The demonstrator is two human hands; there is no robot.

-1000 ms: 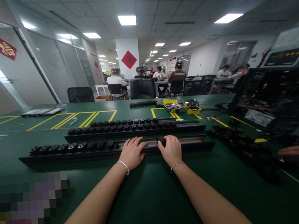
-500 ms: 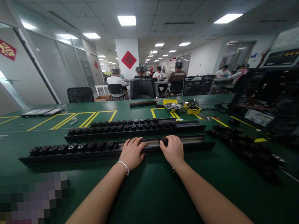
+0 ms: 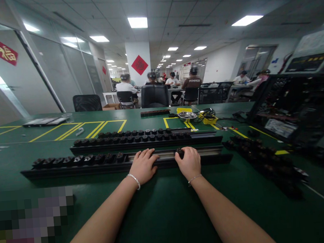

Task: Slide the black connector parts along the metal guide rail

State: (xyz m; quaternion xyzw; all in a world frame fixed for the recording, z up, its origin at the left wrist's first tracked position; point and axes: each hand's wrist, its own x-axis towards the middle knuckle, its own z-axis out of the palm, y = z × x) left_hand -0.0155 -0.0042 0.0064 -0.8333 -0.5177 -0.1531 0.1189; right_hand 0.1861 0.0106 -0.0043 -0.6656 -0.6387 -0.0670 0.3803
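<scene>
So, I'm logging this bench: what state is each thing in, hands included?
Left hand: open, laid on the front rail.
Right hand: closed on a black piece.
Black piece: gripped, at the front rail.
Front rail: partly filled, pieces at left.
Rear rows: partly filled, bare at right.
Metal bowl: upright, contents unclear.
Ceiling lights: lit.

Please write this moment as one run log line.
left hand: on near rail | right hand: holding black module at same rail | far rail: behind, partly filled
</scene>
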